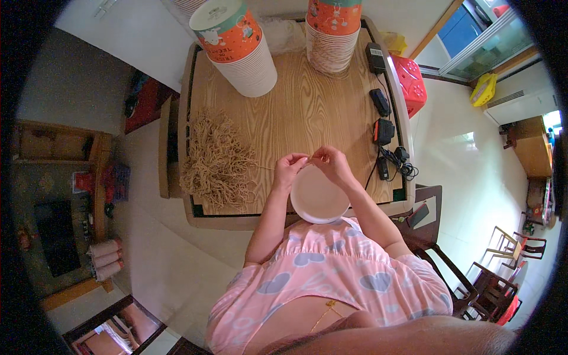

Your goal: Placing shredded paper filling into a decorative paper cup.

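A white round paper bucket (320, 198) sits at the table's front edge, close against my body. My left hand (289, 170) and my right hand (332, 165) meet at its far rim, both with fingers pinched together. A thin strand of brown twine seems to run from my left fingers toward a tangled heap of twine cords (218, 160) on the left of the table. What lies between the right fingertips is too small to make out clearly.
Tall stacks of orange and white paper buckets (242, 65) (333, 41) stand at the table's back. Black adapters and cables (383, 131) line the wooden table's (296, 106) right edge. A red plastic stool (408, 86) is beyond it; a dark chair (452, 272) stands at right.
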The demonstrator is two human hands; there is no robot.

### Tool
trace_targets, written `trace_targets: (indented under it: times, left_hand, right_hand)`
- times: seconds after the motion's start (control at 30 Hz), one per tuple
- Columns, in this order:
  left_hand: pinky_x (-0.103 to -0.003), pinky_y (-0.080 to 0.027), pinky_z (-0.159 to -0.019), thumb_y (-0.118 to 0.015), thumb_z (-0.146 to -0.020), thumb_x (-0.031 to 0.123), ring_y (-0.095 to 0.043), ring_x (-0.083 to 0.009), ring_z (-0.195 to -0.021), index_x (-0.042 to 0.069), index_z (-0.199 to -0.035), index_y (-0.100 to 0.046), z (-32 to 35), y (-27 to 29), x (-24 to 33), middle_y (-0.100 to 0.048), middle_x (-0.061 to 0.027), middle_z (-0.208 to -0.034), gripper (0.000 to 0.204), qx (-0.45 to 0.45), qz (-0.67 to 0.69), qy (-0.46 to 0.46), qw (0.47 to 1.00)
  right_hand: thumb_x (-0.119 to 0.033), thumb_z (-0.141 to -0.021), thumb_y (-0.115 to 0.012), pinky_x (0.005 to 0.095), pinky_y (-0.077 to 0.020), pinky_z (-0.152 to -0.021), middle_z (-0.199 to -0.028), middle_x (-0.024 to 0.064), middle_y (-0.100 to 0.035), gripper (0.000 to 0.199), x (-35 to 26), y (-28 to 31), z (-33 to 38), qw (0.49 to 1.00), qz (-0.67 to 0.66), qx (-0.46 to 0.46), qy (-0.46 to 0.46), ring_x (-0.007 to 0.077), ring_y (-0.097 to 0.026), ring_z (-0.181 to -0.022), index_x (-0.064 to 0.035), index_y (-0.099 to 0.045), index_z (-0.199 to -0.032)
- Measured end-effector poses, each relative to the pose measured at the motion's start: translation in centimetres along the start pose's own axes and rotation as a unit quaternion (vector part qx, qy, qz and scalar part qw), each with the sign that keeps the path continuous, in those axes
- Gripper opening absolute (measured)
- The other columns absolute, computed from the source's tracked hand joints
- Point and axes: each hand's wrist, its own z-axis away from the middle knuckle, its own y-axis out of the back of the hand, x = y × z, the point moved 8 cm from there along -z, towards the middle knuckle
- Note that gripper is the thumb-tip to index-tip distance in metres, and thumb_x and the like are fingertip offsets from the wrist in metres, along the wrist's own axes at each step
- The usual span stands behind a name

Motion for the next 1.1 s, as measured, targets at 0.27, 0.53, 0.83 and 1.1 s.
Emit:
trace_targets:
  times: [0.27, 0.53, 0.83, 1.1]
  left_hand:
    - [-0.021, -0.046, -0.055, -0.061, -0.078, 0.009, -0.056, -0.0078, -0.061, 0.003, -0.085, -0.063, -0.06, 0.33, -0.18, -0.062, -0.0007, -0.074, 0.009, 0.010, -0.028, -0.007, 1.000]
    - [-0.019, -0.043, -0.057, -0.062, -0.078, 0.008, -0.053, -0.0053, -0.062, 0.002, -0.083, -0.064, 0.02, 0.30, -0.11, -0.060, 0.0010, -0.072, 0.007, 0.019, -0.025, 0.014, 0.999]
    - [-0.020, -0.045, -0.060, -0.061, -0.078, 0.008, -0.055, -0.0074, -0.065, 0.002, -0.086, -0.062, 0.10, 0.01, -0.01, -0.061, -0.0009, -0.075, 0.009, 0.004, -0.016, 0.012, 1.000]
    - [-0.023, -0.047, -0.064, -0.058, -0.080, 0.008, -0.057, -0.0102, -0.069, 0.000, -0.090, -0.060, 0.01, -0.12, -0.44, -0.061, -0.0040, -0.080, 0.013, -0.041, 0.026, 0.049, 0.998]
  right_hand:
    - [-0.014, -0.071, -0.065, 0.0336, -0.0470, -0.059, -0.071, 0.0119, -0.061, 0.012, -0.01, -0.21, -0.36, 0.999, 0.041, 0.006, 0.017, 0.0228, -0.059, -0.064, -0.0036, -0.063, -0.075]
    - [-0.010, -0.071, -0.064, 0.0285, -0.0434, -0.056, -0.070, 0.0070, -0.058, 0.009, -0.16, -0.22, -0.27, 0.999, 0.034, 0.006, 0.038, 0.0152, -0.051, -0.060, -0.0035, -0.063, -0.078]
    - [-0.017, -0.071, -0.065, 0.0340, -0.0473, -0.059, -0.072, 0.0119, -0.061, 0.014, -0.23, -0.22, -0.42, 0.999, 0.042, -0.011, 0.015, 0.0236, -0.059, -0.065, -0.0045, -0.062, -0.075]
    - [-0.015, -0.071, -0.064, 0.0335, -0.0471, -0.059, -0.073, 0.0118, -0.060, 0.012, -0.34, -0.14, -0.44, 0.998, 0.034, 0.000, 0.045, 0.0238, -0.059, -0.065, -0.0038, -0.060, -0.074]
